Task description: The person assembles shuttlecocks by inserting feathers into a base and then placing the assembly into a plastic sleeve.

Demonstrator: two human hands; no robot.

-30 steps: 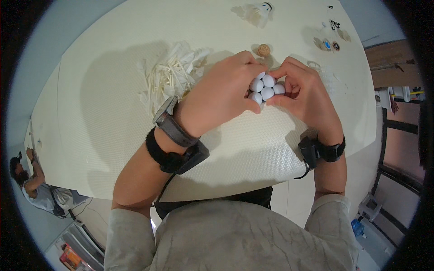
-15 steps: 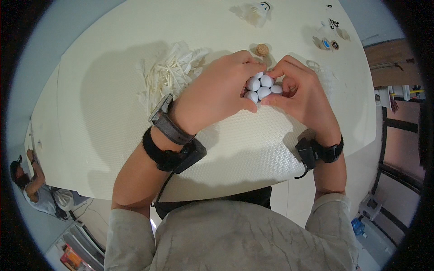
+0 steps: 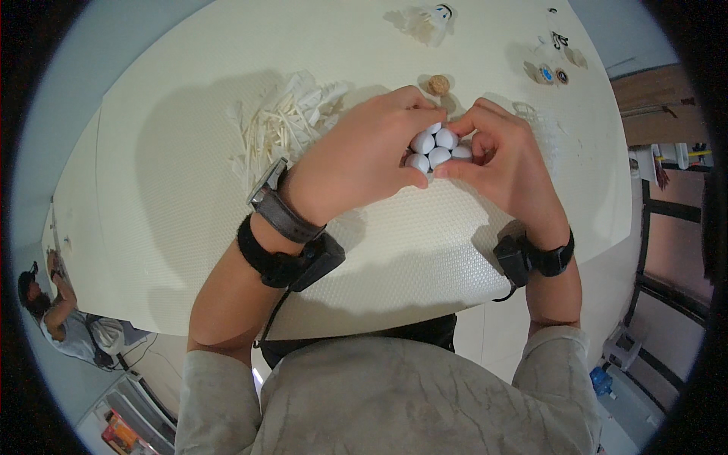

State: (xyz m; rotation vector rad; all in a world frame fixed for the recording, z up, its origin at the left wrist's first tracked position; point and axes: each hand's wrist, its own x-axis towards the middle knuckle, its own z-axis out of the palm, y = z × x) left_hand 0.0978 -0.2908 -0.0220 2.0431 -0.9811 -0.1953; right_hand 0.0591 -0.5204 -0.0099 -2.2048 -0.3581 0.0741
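A tight cluster of several white, round-topped pieces [image 3: 440, 157], which look like shuttlecock corks, sits between my two hands over the table. My left hand [image 3: 371, 144] closes on its left side, the thumb low and the fingers curled behind. From the right, my right hand [image 3: 504, 148] grips the cluster, forefinger at the top and thumb at the bottom edge. My fingers hide part of the outer pieces. Just beyond the hands stands a small brown cork piece [image 3: 438, 84]. A heap of loose white feathers [image 3: 284, 125] lies left of my left hand.
The pale textured table [image 3: 189, 189] curves around me. A feathered shuttlecock [image 3: 432, 23] lies at the far side. Small round pieces [image 3: 546, 73] and a black looped item [image 3: 560, 40] are at the far right. A faint clear netlike item [image 3: 538, 125] lies beside my right hand. Another person [image 3: 57, 307] works at far left.
Both hands and the cluster between them have shifted very slightly left. The grip looks the same, and the things on the table stay put.
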